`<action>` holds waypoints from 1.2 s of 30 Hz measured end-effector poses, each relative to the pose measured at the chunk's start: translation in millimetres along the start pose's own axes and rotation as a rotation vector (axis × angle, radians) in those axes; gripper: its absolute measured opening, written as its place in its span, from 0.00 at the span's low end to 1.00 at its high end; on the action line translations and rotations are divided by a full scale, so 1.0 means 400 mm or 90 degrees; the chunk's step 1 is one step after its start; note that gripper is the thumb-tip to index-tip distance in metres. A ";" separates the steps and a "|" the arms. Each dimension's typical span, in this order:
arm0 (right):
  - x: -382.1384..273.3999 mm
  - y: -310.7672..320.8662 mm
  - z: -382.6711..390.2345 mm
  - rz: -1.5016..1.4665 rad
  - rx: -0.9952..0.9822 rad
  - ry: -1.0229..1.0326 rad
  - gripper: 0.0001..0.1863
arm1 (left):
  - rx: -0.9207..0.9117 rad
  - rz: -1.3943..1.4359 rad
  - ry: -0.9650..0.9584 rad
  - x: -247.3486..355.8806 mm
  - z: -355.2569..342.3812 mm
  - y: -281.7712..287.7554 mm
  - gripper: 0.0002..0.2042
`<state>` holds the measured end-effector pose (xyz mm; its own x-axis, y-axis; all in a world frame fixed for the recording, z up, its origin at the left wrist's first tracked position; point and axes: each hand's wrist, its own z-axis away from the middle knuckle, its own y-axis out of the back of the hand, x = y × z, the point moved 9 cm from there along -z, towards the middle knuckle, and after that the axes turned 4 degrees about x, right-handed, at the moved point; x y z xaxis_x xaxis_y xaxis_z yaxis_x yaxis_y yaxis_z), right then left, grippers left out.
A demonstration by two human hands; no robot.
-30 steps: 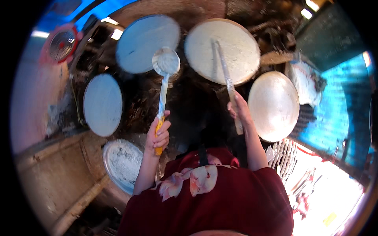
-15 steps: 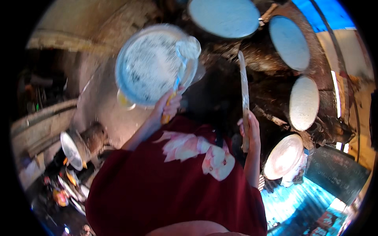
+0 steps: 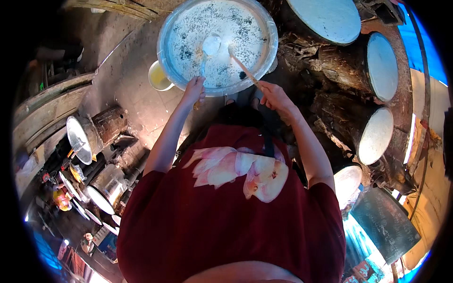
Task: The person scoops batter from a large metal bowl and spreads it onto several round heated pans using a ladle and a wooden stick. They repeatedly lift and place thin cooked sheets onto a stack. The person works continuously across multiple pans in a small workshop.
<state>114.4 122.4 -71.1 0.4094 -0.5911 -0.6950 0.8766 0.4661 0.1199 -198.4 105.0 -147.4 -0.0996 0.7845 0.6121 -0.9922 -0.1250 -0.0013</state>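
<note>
We note basin (image 3: 163,61) of speckled liquid (image 3: 229,21) over floor (image 3: 134,63); left hand (image 3: 194,90): fingers wrapped round ladle (image 3: 211,45); right hand (image 3: 276,97): round stick (image 3: 244,68), tip seemingly immersed.

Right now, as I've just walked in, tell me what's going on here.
A person in a dark red flowered shirt is working over a wide basin of white, dark-speckled contents. The left hand grips a ladle, its bowl at the contents. The right hand holds a slim stick slanting in over the rim; whether its tip touches the contents is hard to tell. A small round container stands beside the basin.
</note>
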 end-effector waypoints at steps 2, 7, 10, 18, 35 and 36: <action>-0.002 -0.023 -0.012 -0.038 -0.045 -0.006 0.23 | 0.030 -0.042 -0.010 -0.021 -0.035 0.005 0.15; 0.059 -0.010 -0.052 -0.060 -0.048 -0.019 0.24 | -0.005 -0.025 0.066 -0.069 -0.079 -0.027 0.16; 0.061 -0.003 -0.070 -0.129 -0.036 0.013 0.24 | -0.081 0.115 0.157 -0.094 -0.085 -0.060 0.17; 0.207 -0.032 0.061 -0.320 -0.132 -0.084 0.26 | -0.453 0.705 0.323 -0.068 0.149 -0.184 0.18; -0.329 0.019 0.329 -0.079 0.170 0.426 0.24 | -0.409 0.352 -0.111 0.407 0.594 -0.088 0.21; -0.348 0.036 0.360 -0.036 0.217 0.454 0.24 | -0.388 0.307 -0.148 0.425 0.619 -0.067 0.21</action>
<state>106.6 116.5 129.4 0.2017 0.0096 -0.9794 0.9678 0.1521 0.2008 -170.1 91.4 152.5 -0.5756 0.5736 0.5828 -0.7173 -0.0119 -0.6967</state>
